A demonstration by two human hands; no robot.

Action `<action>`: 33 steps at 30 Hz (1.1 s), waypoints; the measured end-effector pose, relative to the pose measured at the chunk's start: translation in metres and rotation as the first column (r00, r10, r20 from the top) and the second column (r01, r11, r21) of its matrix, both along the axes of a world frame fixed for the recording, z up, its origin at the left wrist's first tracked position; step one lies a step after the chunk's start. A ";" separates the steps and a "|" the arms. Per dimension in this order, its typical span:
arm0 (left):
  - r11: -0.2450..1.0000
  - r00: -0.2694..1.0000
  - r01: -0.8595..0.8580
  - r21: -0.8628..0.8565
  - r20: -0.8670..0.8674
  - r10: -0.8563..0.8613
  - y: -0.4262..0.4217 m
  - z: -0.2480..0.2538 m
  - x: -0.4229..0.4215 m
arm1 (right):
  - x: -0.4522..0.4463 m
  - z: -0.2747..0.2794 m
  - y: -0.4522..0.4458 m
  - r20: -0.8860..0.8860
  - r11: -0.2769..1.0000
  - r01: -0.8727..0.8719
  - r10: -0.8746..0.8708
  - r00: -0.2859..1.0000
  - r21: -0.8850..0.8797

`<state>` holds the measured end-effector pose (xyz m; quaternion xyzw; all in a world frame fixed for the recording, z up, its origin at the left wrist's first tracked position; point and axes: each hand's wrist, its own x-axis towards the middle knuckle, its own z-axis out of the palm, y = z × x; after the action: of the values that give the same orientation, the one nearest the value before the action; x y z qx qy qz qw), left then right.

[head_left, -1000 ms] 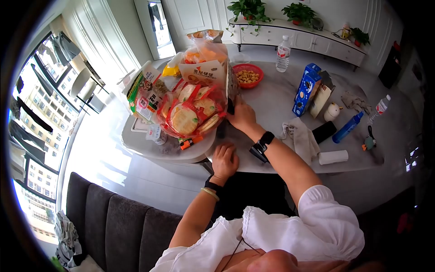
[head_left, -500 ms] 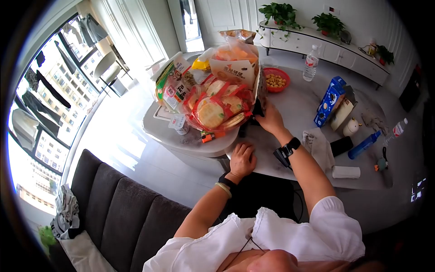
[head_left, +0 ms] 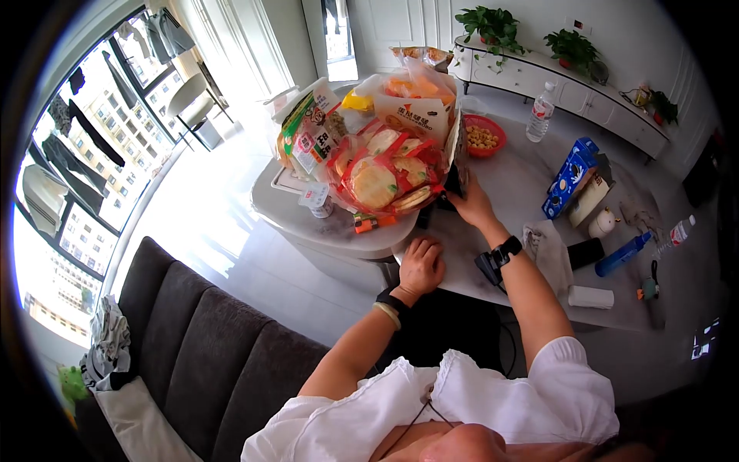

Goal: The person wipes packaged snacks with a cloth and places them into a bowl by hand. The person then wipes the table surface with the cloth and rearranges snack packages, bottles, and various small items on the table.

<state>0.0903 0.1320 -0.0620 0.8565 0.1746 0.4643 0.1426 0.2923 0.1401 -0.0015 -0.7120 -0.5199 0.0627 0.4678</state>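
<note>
My left hand (head_left: 422, 266) rests on the near edge of the grey marbled table (head_left: 454, 245), its fingers curled in and nothing visible in them. Further right, my right hand (head_left: 473, 202) is closed at the dark lower side of the snack pile; its fingertips and what they grip are partly hidden. In the pile are a clear bag of round wafers with red edging (head_left: 375, 183), a white and green packet (head_left: 309, 129) and a beige packet (head_left: 414, 115). A small white-lidded cup (head_left: 316, 198) and an orange item (head_left: 375, 223) lie in front of it.
Behind my right hand is a red bowl of nuts (head_left: 483, 137), with a water bottle (head_left: 540, 113) beyond. To the right are a blue box (head_left: 570, 179), a cloth (head_left: 548, 250), a black object (head_left: 586, 252), a blue bottle (head_left: 622, 255) and a white roll (head_left: 590, 297).
The view has swung, so the table and both hands appear further right and slightly lower. Both hands keep nearly the same places against the table and pile.
</note>
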 end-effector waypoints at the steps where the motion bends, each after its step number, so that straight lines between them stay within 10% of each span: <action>1: 1.000 1.000 -0.006 0.002 -0.002 0.006 -0.001 0.000 0.000 | 0.000 0.001 -0.001 0.004 1.000 0.007 -0.007 1.000 -0.004; 33: 0.999 1.000 -0.021 0.036 -0.020 0.022 0.003 -0.005 -0.001 | -0.016 0.052 -0.119 -0.173 0.832 0.374 -0.331 0.928 0.410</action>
<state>0.0896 0.1345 -0.0672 0.8618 0.1770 0.4598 0.1205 0.2759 0.0208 0.0501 -0.6688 -0.3575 -0.1087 0.6427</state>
